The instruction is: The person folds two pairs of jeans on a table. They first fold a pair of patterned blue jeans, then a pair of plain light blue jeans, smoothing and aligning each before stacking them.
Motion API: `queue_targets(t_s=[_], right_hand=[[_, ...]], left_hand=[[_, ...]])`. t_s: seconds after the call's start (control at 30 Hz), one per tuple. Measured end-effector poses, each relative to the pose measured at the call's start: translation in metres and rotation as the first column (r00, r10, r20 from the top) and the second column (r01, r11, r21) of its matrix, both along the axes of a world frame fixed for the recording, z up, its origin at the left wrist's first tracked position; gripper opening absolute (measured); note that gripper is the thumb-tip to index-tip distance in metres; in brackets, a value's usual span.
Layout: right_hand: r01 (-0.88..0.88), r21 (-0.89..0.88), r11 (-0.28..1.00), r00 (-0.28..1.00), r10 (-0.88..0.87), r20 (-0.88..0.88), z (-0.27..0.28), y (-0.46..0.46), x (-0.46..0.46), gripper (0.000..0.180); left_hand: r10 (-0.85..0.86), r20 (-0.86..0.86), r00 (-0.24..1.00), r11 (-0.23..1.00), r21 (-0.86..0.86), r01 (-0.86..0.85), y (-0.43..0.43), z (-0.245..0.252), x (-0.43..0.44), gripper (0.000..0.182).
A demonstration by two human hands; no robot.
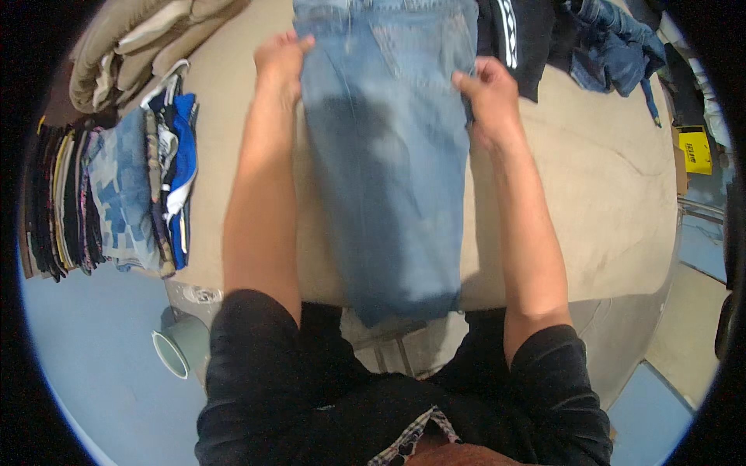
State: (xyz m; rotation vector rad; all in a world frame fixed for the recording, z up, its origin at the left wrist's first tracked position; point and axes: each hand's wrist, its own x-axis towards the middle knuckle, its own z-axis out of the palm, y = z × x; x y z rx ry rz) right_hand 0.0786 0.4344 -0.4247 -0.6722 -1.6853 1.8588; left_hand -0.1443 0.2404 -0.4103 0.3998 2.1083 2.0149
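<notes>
A pair of blue denim jeans (396, 175) lies lengthwise in front of me on a table with a beige cloth cover (583, 192). Its waistband is at the top of the view, and the lower end hangs slightly over the near table edge. My left hand (282, 64) pinches the left side of the jeans below the waistband. On the opposite side, beside a pocket, my right hand (492, 96) grips the denim edge between thumb and fingers.
Folded garments (125, 192) stand in a row at the left table edge, below a bundled brown padded fabric (145, 52). Black clothing with a white stripe (524, 46) and crumpled dark denim (618, 52) lie at the upper right. A pale green bucket (180, 349) is below the table.
</notes>
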Motion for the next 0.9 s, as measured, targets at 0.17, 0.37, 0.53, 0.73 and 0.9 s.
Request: queue_targets(t_s=[0.17,0.37,0.53,0.73,0.9], right_hand=[[0.131,0.069,0.989,0.988,-0.136,0.067,-0.024,0.008,-0.009,0.014],[0.085,-0.165,0.983,0.991,-0.065,0.119,-0.017,0.008,0.007,0.025],[-0.256,-0.394,0.883,0.955,0.295,0.04,0.009,-0.023,0.051,0.036],[-0.357,-0.411,0.839,0.89,0.439,0.125,0.02,-0.076,0.131,0.038],[-0.377,-0.435,0.818,0.884,0.458,0.093,0.027,-0.112,0.177,0.044]], left_hand=[[0.064,0.126,0.99,0.928,-0.372,-0.012,-0.024,-0.053,0.034,0.006],[-0.11,0.364,0.925,0.994,0.024,0.109,-0.043,-0.036,0.058,0.019],[-0.357,0.093,0.929,0.9,-0.231,0.369,-0.092,-0.018,0.117,0.049],[-0.31,0.475,0.824,0.944,0.053,0.325,-0.121,-0.034,0.214,0.053],[-0.515,0.474,0.714,0.857,0.285,0.429,-0.15,-0.001,0.27,0.053]])
